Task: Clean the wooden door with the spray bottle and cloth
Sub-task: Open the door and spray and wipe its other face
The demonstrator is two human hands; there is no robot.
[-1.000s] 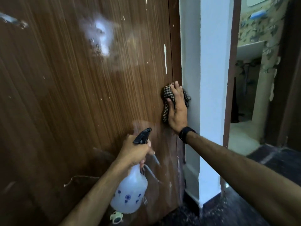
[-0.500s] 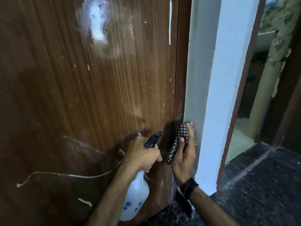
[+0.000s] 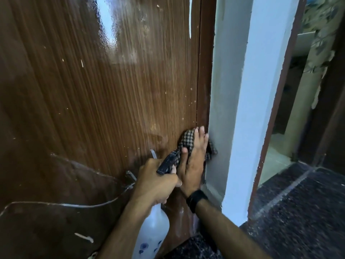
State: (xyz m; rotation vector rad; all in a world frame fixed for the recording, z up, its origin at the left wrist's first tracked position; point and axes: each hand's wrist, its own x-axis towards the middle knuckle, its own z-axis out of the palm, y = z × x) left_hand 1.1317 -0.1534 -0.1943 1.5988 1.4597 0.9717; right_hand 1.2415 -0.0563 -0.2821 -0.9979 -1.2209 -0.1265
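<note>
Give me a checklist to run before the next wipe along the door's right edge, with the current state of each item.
1. Checked cloth flat against the wooden door under the right hand: ok.
2. Right hand's fingers straight, pressing the cloth: ok.
3. Left hand firmly gripping the spray bottle: ok.
4. Black spray head pointing at the door: ok.
5. Liquid left in the bottle: cannot tell.
6. White specks gone from the door: not ok.
</note>
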